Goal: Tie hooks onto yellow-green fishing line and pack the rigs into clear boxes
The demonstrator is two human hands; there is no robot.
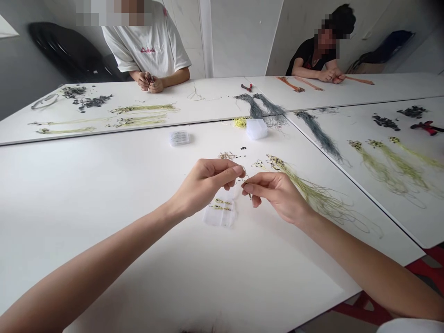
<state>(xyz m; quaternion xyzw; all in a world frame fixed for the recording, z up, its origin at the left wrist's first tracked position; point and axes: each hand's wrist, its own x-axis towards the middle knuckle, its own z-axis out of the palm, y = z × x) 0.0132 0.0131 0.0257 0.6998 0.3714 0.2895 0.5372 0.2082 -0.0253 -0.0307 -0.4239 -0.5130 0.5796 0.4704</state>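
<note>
My left hand is closed in a pinch, thumb against forefinger. Between it and my right hand runs a thin fishing rig, its small dark end dangling below the right fingertips. My right thumb and forefinger pinch that same rig; its details are too small to make out. Just below both hands lies an open clear plastic box holding several yellow-green hook rigs. Beyond my fingers is a small pile of brownish hooks. A bundle of yellow-green lines with hooks spreads to the right of my right hand.
A closed clear box and a whitish box beside yellow cord stand farther back. Grey line bundles lie across the table seam. Two people sit opposite, hands busy. Red-handled pliers lie far right.
</note>
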